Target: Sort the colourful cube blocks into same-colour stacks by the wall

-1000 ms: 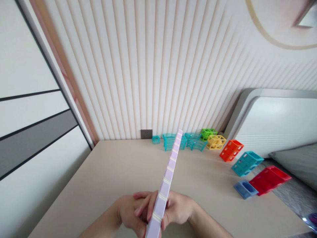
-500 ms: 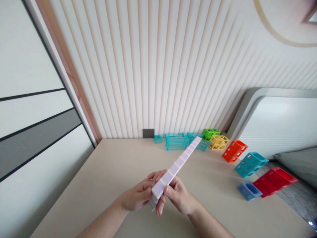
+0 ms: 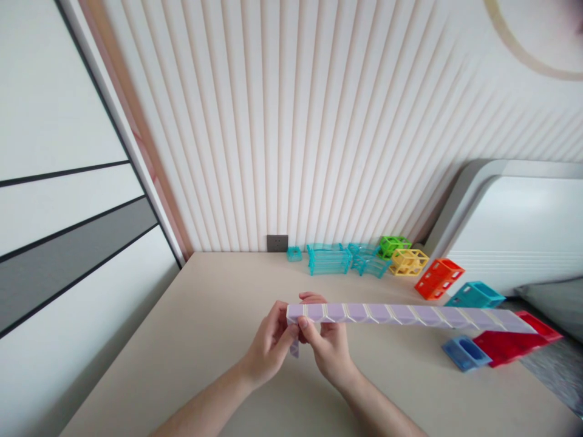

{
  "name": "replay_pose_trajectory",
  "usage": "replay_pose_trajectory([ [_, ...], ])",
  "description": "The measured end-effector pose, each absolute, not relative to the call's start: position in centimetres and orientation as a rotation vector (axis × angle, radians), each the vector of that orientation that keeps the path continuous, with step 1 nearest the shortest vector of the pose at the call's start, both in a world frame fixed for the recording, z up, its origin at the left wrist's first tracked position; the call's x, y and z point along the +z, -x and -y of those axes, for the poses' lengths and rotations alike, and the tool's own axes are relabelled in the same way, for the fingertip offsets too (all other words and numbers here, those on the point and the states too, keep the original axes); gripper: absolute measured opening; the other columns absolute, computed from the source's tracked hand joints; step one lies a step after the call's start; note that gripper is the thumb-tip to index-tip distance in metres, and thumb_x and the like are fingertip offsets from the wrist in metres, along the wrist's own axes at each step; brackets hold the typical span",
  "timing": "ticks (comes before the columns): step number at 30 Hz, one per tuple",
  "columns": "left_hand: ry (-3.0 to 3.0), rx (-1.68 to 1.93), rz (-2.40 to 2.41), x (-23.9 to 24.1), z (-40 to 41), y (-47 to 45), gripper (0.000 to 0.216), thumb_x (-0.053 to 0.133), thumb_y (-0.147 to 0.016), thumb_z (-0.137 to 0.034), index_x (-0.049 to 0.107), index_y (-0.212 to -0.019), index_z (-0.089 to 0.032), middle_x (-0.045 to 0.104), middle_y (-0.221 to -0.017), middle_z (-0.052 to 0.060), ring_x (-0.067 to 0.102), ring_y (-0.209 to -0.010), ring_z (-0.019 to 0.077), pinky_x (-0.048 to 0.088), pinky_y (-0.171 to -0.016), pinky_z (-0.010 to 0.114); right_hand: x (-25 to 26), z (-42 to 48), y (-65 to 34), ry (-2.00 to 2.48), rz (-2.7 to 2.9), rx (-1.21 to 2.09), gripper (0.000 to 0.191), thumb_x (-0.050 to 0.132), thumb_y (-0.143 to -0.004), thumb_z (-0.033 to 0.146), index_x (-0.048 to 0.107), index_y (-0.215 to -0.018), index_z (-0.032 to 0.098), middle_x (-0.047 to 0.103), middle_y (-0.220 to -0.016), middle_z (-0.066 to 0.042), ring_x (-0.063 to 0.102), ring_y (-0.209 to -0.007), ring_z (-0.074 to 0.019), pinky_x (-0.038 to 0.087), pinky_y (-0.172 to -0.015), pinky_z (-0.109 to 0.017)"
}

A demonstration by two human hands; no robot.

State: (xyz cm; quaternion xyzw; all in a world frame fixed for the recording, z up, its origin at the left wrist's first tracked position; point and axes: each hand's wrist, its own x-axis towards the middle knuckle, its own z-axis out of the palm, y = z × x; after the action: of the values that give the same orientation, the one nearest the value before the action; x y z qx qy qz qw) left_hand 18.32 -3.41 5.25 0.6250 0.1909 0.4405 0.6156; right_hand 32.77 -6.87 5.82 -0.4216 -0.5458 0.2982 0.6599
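Note:
A long lilac segmented strip (image 3: 410,315) made of several hinged blocks stretches level from the middle of the view out to the right. My left hand (image 3: 271,346) and my right hand (image 3: 328,349) both pinch its left end above the beige tabletop (image 3: 214,315). One short segment hangs bent down between my fingers. The strip's far end floats over the red piece.
Along the wall stand teal lattice pieces (image 3: 328,260), a green cube frame (image 3: 394,245), a yellow one (image 3: 409,261), an orange block (image 3: 438,278) and a teal block (image 3: 476,295). A blue tray (image 3: 465,353) and a red piece (image 3: 510,347) lie right. A bed headboard (image 3: 514,224) borders the table.
The strip swung from pointing away and up toward the wall to lying level and pointing right. My hands moved forward, away from me, and shifted to its left end.

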Motion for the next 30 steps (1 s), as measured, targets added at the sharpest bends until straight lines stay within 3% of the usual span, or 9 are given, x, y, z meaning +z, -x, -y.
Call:
replay_pose_trajectory([
  [8,-1.647,1.044,-0.557,5.9,3.3,-18.0,0.022,0.057,-0.099,-0.041,0.052,-0.095,-0.02,0.064,-0.079,0.001,0.059,-0.067,0.0118,0.045,-0.062,0.022,5.5,6.9,-32.5,0.985,1.201,0.61,0.025,0.069,-0.089,0.046,0.067,-0.092,0.021,0.069,-0.094,-0.009,0.064,-0.104,-0.0281,0.05,-0.095,-0.045],
  [16,-1.623,1.054,-0.621,6.1,3.7,-18.3,0.024,0.061,-0.096,-0.043,0.051,-0.09,-0.021,0.055,-0.068,-0.004,0.052,-0.058,0.0097,0.044,-0.058,0.021,4.9,6.9,-32.1,1.059,1.168,0.568,0.029,0.068,-0.089,0.049,0.066,-0.091,0.021,0.069,-0.092,-0.009,0.065,-0.096,-0.0266,0.051,-0.088,-0.043],
  [24,-1.568,1.057,-0.651,6.3,4.0,-18.8,0.027,0.059,-0.097,-0.045,0.05,-0.088,-0.021,0.058,-0.068,-0.003,0.053,-0.056,0.0094,0.041,-0.052,0.019,4.7,7.0,-31.8,1.118,1.122,0.47,0.03,0.068,-0.088,0.05,0.067,-0.085,0.02,0.069,-0.092,-0.009,0.065,-0.094,-0.0254,0.053,-0.088,-0.042],
  [27,-1.535,1.029,-0.628,5.9,3.8,-18.8,0.028,0.057,-0.098,-0.047,0.05,-0.089,-0.021,0.061,-0.069,-0.003,0.052,-0.054,0.009,0.04,-0.051,0.019,5.0,7.1,-31.5,1.124,1.097,0.493,0.031,0.07,-0.087,0.05,0.067,-0.084,0.02,0.069,-0.088,-0.009,0.065,-0.088,-0.0236,0.056,-0.078,-0.037],
  [30,-1.468,0.968,-0.535,5.4,3.5,-18.7,0.03,0.053,-0.099,-0.049,0.05,-0.094,-0.02,0.062,-0.069,-0.002,0.056,-0.057,0.0107,0.043,-0.055,0.021,5.7,7.3,-31.3,1.084,1.056,0.634,0.032,0.07,-0.087,0.05,0.065,-0.09,0.019,0.067,-0.087,-0.007,0.061,-0.063,-0.0156,0.052,-0.051,-0.027],
])
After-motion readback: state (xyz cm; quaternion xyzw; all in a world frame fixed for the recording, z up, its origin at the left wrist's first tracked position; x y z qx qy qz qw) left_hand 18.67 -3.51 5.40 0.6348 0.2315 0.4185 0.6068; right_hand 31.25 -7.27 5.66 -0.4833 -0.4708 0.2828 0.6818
